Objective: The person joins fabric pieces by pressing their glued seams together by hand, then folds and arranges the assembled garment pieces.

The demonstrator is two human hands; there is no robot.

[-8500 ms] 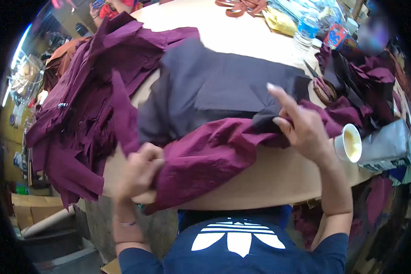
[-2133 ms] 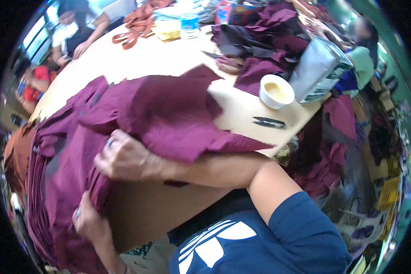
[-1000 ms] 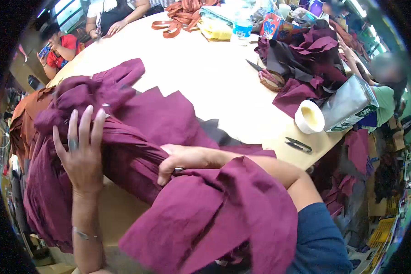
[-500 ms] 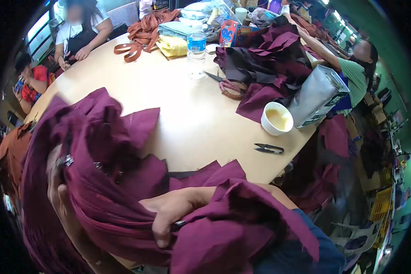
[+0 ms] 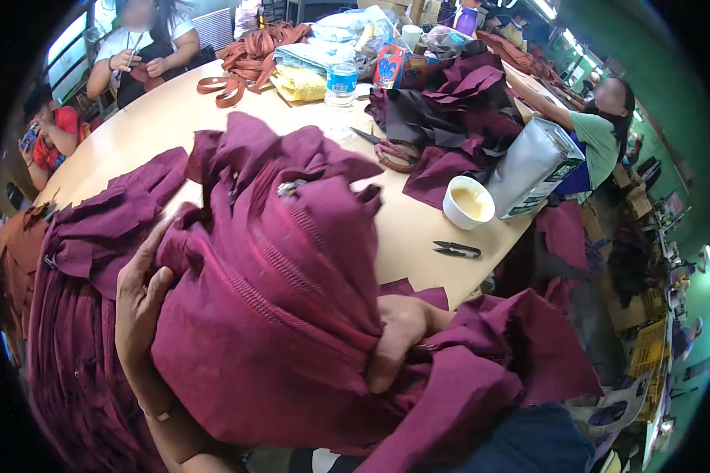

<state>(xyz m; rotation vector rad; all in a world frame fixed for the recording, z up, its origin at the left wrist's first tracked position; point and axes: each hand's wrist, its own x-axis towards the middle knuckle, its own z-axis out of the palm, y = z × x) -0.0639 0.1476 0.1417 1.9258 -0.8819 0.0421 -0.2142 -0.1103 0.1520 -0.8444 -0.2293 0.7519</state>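
A large gathered bundle of maroon cloth [image 5: 268, 315] with stitched seams and a zipper pull is lifted at the near side of the table. My right hand [image 5: 402, 339] is wrapped round its gathered right end, where loose flaps hang towards my lap. Against the bundle's left side rests my left hand [image 5: 146, 296], thumb and fingers apart, partly hidden by the cloth. Left of it lies a second stack of maroon cloth [image 5: 75, 347] in long folds, with small metal pulls.
Thread snips [image 5: 457, 249], a white cup [image 5: 468, 202], a silver tin [image 5: 535, 168] and scissors [image 5: 394, 154] lie to the right. Behind are dark scraps [image 5: 450, 110], a water bottle [image 5: 341, 83] and brown straps [image 5: 252, 55]. People are at the left and right.
The bundle has risen and moved right in my hands, away from the stack at the left. My right hand has kept its grip and shifted right. The far-left person's hands have lifted with brown material.
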